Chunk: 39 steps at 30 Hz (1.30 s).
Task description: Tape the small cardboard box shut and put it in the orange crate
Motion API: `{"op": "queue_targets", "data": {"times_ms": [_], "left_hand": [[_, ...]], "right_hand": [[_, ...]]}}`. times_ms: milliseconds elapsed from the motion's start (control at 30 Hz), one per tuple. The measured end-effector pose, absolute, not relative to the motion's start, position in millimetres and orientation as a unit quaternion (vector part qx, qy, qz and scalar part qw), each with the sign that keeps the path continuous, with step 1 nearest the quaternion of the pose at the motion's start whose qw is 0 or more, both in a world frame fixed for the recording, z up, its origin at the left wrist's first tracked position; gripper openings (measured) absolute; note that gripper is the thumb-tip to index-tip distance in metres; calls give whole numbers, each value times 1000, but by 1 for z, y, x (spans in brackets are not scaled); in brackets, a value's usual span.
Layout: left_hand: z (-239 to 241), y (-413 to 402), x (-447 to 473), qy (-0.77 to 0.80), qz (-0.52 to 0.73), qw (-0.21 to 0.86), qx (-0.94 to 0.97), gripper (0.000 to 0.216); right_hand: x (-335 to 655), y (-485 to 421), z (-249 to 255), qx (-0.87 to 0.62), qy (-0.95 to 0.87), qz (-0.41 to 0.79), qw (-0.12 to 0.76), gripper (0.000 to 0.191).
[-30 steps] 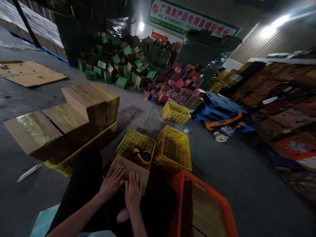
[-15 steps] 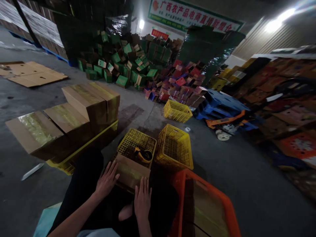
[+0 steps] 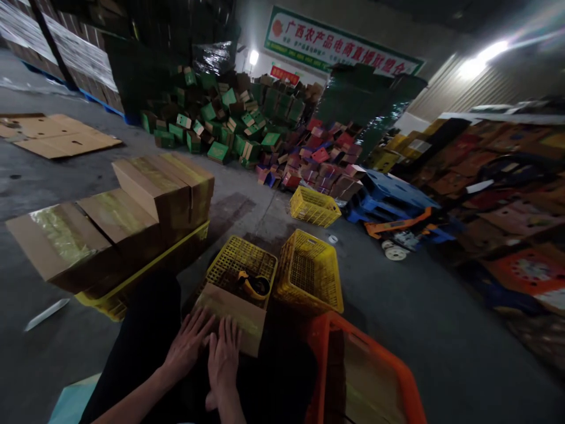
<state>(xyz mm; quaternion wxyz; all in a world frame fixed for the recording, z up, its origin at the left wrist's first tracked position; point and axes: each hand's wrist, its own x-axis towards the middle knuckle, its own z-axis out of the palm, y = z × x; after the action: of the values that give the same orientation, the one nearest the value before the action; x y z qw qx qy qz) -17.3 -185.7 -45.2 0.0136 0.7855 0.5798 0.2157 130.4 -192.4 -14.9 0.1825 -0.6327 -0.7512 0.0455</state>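
Note:
A small brown cardboard box (image 3: 247, 324) with clear yellowish tape along it sits in front of me, at the near end of an upturned yellow crate (image 3: 233, 250). My left hand (image 3: 188, 341) lies with fingers extended on the box's left part. Close beside it, my right hand (image 3: 224, 353) rests its outstretched fingers on the box's near side, around the middle. Neither hand grips anything. Behind the box, on the crate, lies a yellow tape dispenser (image 3: 253, 285) with a dark roll.
Taped cartons (image 3: 128, 209) fill a yellow crate at left. To the right stand a yellow crate (image 3: 311, 271) and an orange crate (image 3: 375, 341) holding a carton. Farther off are another yellow crate (image 3: 314, 206), a pallet jack (image 3: 399, 235), blue pallets (image 3: 392, 191) and heaped green boxes (image 3: 220, 126).
My right hand has slid left along the box, from its right end to near my left hand. The left hand has shifted slightly down. The view has tilted a little.

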Motion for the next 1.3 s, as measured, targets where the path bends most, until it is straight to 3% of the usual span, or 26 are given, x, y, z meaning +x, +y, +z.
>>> {"op": "queue_targets", "data": {"times_ms": [300, 667, 867, 1033, 1133, 1300], "left_hand": [[-31, -186, -28, 564, 192, 36, 802, 59], [-39, -181, -39, 635, 286, 109, 709, 61], [-41, -180, -34, 633, 297, 161, 696, 66], [-40, -172, -35, 651, 289, 190, 675, 66], [-34, -164, -34, 663, 249, 173, 685, 61], [-28, -155, -18, 687, 201, 44, 697, 62]], "right_hand": [[109, -186, 17, -625, -763, 90, 139, 56], [194, -200, 9, -698, -707, 47, 103, 57], [220, -206, -12, -729, -658, 72, 176, 73], [212, -206, -26, -737, -636, 77, 216, 75], [211, -207, -29, -737, -632, 79, 225, 74], [215, -208, -36, -727, -643, 73, 229, 72]]}}
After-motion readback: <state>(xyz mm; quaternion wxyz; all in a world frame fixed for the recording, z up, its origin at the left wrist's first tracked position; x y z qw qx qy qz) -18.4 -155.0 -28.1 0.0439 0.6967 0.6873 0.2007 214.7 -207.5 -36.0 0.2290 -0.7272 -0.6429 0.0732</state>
